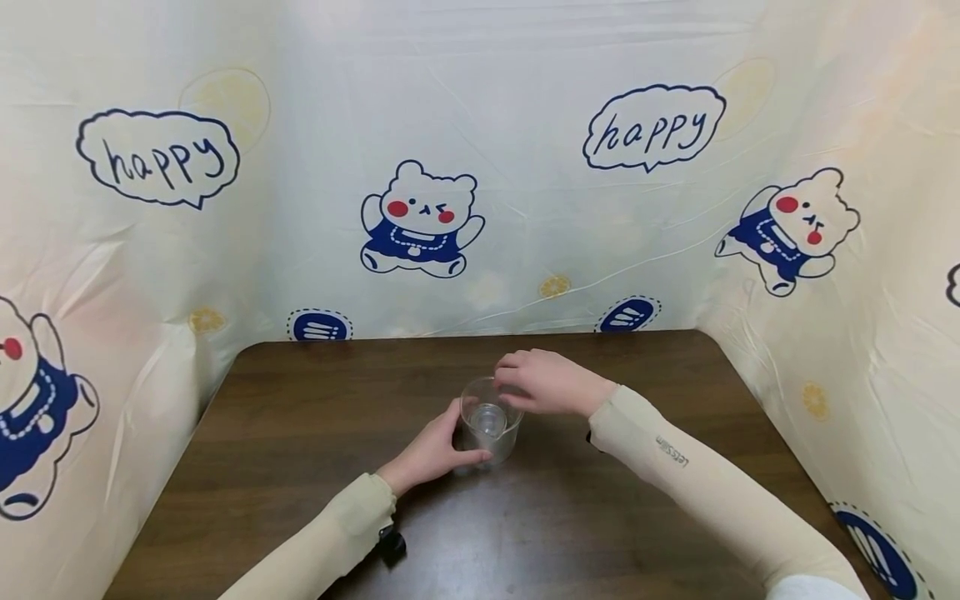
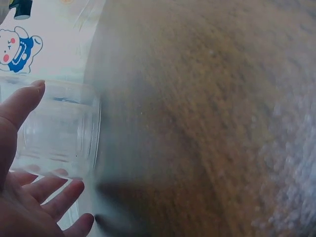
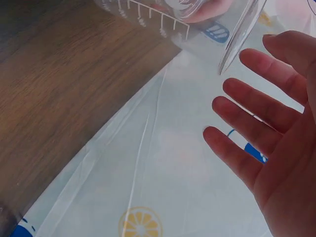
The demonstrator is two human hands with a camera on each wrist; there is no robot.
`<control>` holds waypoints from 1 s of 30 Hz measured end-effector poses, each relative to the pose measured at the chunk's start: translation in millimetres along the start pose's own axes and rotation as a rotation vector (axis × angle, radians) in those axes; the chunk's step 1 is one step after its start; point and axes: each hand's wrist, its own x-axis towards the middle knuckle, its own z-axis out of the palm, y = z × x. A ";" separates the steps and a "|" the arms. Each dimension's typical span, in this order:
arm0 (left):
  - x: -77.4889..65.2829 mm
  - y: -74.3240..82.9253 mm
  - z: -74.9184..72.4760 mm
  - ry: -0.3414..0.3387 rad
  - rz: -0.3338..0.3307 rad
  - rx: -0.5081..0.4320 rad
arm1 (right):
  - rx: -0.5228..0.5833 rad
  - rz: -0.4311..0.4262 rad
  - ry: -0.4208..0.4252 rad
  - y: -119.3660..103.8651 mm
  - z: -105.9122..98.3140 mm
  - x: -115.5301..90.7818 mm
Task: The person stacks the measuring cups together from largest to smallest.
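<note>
A clear glass beaker (image 1: 507, 440) stands upright on the brown wooden table (image 1: 360, 400). Inside it sits a smaller clear round vessel (image 1: 490, 421), whose exact kind I cannot tell. My left hand (image 1: 430, 450) grips the beaker from the left, thumb on the near side and fingers on the far side, as the left wrist view shows. Over the beaker's right rim is my right hand (image 1: 551, 382), holding nothing. The right wrist view shows this hand's fingers (image 3: 256, 108) spread and loosely bent beside the rim, and white graduation marks on the beaker's wall.
A pale curtain (image 1: 540, 225) printed with bears, lemon slices and "happy" bubbles surrounds the table's back and sides. A small black object (image 1: 392, 547) is at the left wrist.
</note>
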 end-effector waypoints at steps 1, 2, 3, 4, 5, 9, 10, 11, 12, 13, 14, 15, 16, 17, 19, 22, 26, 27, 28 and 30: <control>-0.2 0.1 0.2 0.000 -0.002 0.001 | -0.002 0.008 0.012 -0.1 -0.1 -3.3; -0.2 0.2 0.3 0.000 -0.003 0.002 | -0.006 0.016 0.027 -0.3 -0.3 -6.8; -0.2 0.1 0.5 0.001 -0.003 0.003 | -0.016 0.025 0.042 -0.1 0.1 -10.2; -0.1 0.1 0.7 0.001 -0.003 0.004 | -0.025 0.035 0.058 0.2 0.7 -13.7; 0.0 0.3 0.7 0.002 -0.003 0.004 | -0.042 0.041 0.080 0.5 1.7 -17.2; -0.1 0.4 1.3 0.004 -0.004 0.008 | -0.112 0.086 0.166 2.0 7.9 -32.5; -0.1 0.5 1.4 0.005 -0.005 0.009 | -0.125 0.106 0.186 2.4 9.4 -36.6; -0.2 0.6 1.6 0.007 -0.006 0.011 | -0.134 0.126 0.207 2.6 10.7 -40.7; -0.3 0.5 1.7 0.008 -0.007 0.014 | -0.139 0.147 0.226 2.5 11.7 -44.6; -0.4 0.5 1.7 0.009 -0.008 0.018 | -0.141 0.171 0.237 2.5 12.5 -48.5; -0.5 0.5 1.7 0.010 -0.008 0.023 | -0.140 0.194 0.250 2.4 13.3 -52.3; -0.7 0.5 1.7 0.011 -0.011 0.028 | -0.138 0.216 0.260 2.2 14.1 -56.0; -1.0 0.5 1.6 0.011 -0.014 0.032 | -0.139 0.237 0.267 1.7 15.0 -59.6; -1.2 0.3 1.6 0.011 -0.017 0.037 | -0.141 0.255 0.273 1.4 16.5 -63.1; -1.4 0.1 1.5 0.010 -0.020 0.044 | -0.144 0.292 0.277 1.0 20.8 -70.3; -1.2 0.7 1.5 0.007 -0.024 0.047 | -0.147 0.329 0.302 0.1 29.7 -80.8; -0.7 1.6 1.2 0.006 -0.025 0.048 | -0.124 0.365 0.343 0.4 40.8 -91.4; -0.6 1.5 1.2 0.007 -0.026 0.047 | -0.117 0.372 0.351 0.9 43.3 -93.2; -0.6 1.4 1.2 0.008 -0.027 0.046 | -0.111 0.379 0.356 1.5 45.7 -94.9; -0.6 0.9 1.4 0.007 -0.030 0.043 | -0.106 0.395 0.361 3.3 50.8 -98.0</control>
